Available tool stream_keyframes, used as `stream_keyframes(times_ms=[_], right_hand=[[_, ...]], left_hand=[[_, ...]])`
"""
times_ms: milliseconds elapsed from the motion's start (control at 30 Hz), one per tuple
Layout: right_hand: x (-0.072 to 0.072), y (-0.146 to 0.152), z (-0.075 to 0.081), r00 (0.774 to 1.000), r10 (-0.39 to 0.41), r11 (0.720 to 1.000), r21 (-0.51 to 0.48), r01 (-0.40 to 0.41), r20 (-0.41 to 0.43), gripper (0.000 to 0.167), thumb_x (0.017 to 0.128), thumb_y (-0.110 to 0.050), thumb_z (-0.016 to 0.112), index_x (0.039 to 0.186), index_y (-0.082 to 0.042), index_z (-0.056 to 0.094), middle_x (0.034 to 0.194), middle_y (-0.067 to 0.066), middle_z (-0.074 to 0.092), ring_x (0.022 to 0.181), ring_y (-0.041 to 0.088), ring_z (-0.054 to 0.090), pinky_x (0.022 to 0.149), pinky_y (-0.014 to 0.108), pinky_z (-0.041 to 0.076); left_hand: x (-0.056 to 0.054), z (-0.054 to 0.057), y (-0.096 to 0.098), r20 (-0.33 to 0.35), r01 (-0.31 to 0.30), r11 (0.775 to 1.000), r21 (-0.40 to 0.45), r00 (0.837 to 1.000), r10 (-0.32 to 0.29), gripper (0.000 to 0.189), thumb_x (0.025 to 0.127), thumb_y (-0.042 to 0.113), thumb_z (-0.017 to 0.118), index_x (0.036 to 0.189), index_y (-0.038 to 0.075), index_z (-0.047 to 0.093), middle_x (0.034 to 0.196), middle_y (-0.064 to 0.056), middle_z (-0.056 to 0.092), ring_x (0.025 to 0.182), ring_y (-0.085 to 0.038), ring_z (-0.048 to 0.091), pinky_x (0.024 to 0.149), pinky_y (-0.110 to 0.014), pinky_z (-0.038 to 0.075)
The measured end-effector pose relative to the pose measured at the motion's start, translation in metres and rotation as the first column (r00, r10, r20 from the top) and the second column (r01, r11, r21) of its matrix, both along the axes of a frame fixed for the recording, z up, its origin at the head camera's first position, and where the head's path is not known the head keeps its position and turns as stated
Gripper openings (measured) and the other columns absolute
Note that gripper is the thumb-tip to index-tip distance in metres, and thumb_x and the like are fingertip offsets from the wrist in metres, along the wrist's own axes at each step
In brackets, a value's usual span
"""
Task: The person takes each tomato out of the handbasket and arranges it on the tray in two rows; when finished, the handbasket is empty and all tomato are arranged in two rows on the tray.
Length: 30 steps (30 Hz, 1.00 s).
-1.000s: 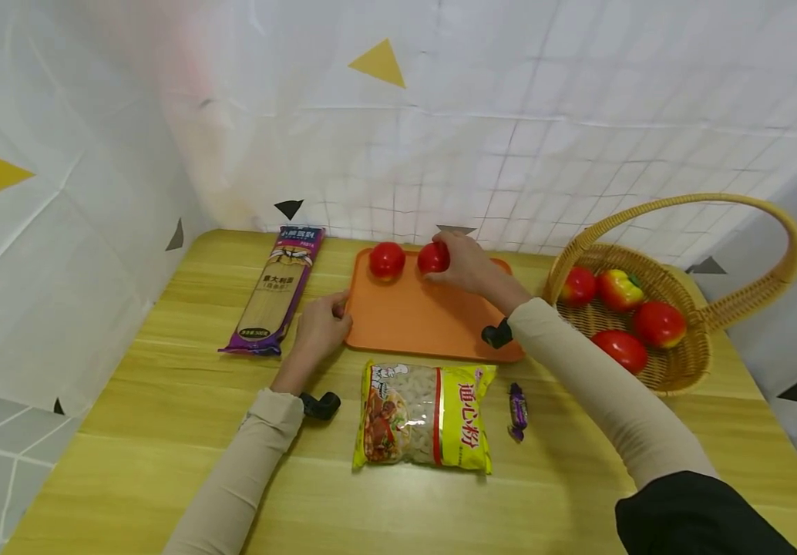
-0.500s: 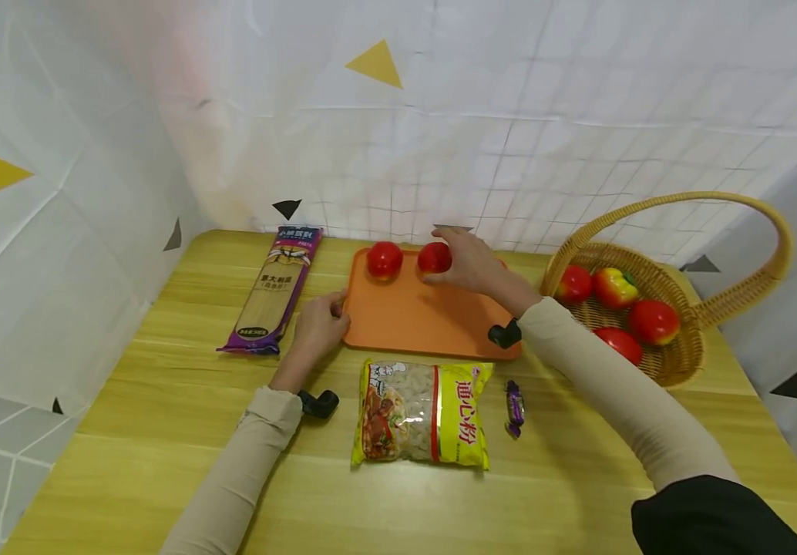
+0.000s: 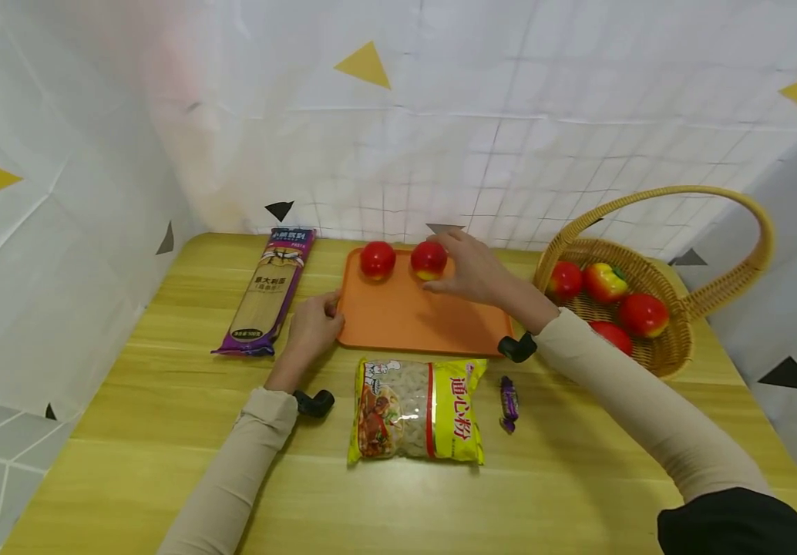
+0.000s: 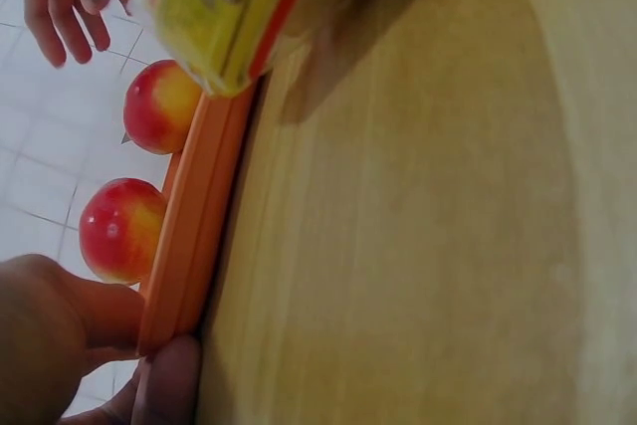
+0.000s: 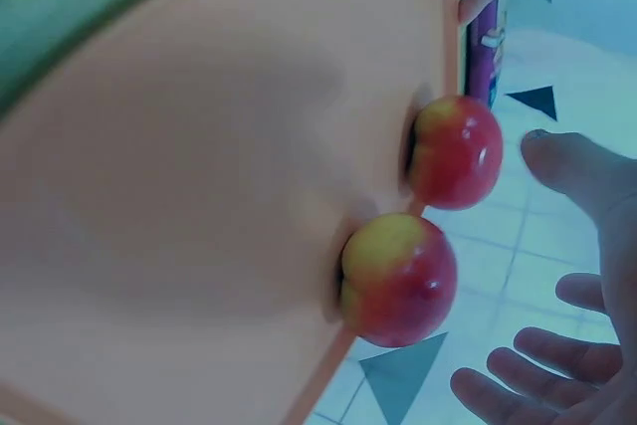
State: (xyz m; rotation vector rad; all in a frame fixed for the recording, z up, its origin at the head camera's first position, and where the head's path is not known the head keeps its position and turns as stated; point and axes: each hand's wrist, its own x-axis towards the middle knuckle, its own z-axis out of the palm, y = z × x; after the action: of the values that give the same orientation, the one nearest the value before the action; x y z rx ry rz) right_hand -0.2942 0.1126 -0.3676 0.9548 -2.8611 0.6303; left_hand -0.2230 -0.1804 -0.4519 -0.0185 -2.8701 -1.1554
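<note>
Two red-and-yellow apples, a left one and a right one, sit apart near the back edge of an orange tray. At the tray's left edge my left hand pinches the rim; in the left wrist view a tray corner lies between thumb and finger. My right hand hovers over the tray just right of the right apple. In the right wrist view its fingers are spread, with a gap between them and both apples, and nothing is held.
A wicker basket with a tall handle holds several red fruits and a red-yellow pepper at right. A yellow macaroni bag and a purple wrapped candy lie in front of the tray. A purple pasta packet lies left.
My right hand has let go of the right apple, its fingers spreading and drawing back slightly to the right. The left hand stays at the tray edge. The head view has shifted a little.
</note>
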Motion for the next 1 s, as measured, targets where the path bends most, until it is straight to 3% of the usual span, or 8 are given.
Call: stream_keyframes(times_ms=[367,667,1000], right_hand=[[0.032,0.02,0.01,0.997,0.046,0.997,-0.053,-0.05,-0.06,0.07,0.083,-0.038,0.079,0.14,-0.004,0.055,0.134,0.014,0.056,0.119,0.033,0.054,0.098,0.051,0.044],[0.056,0.039,0.009,0.998,0.023,0.999,-0.041,-0.025,-0.056,0.07,0.083,-0.041,0.079,0.141,-0.008,0.055,0.141,0.012,0.052,0.128,0.035,0.049,0.101,0.054,0.041],[0.084,0.063,0.009,0.993,-0.027,0.997,-0.073,0.018,-0.119,0.065,0.082,-0.033,0.082,0.136,-0.005,0.059,0.14,0.017,0.054,0.118,0.039,0.057,0.094,0.055,0.047]], left_hand=[[-0.001,-0.002,-0.001,-0.021,0.005,1.0,0.0,1.0,-0.005,0.05,0.09,0.007,0.06,0.14,0.008,0.06,0.082,-0.006,0.062,0.061,-0.02,0.045,0.055,-0.032,0.034],[0.0,-0.001,-0.002,-0.022,-0.004,1.0,0.01,1.0,0.004,0.05,0.089,0.007,0.061,0.14,0.008,0.06,0.085,-0.006,0.064,0.067,-0.021,0.05,0.058,-0.033,0.037],[-0.001,0.001,-0.001,0.0,0.007,1.0,0.001,1.0,-0.007,0.052,0.09,0.008,0.06,0.142,0.009,0.059,0.087,-0.006,0.064,0.068,-0.021,0.051,0.059,-0.033,0.039]])
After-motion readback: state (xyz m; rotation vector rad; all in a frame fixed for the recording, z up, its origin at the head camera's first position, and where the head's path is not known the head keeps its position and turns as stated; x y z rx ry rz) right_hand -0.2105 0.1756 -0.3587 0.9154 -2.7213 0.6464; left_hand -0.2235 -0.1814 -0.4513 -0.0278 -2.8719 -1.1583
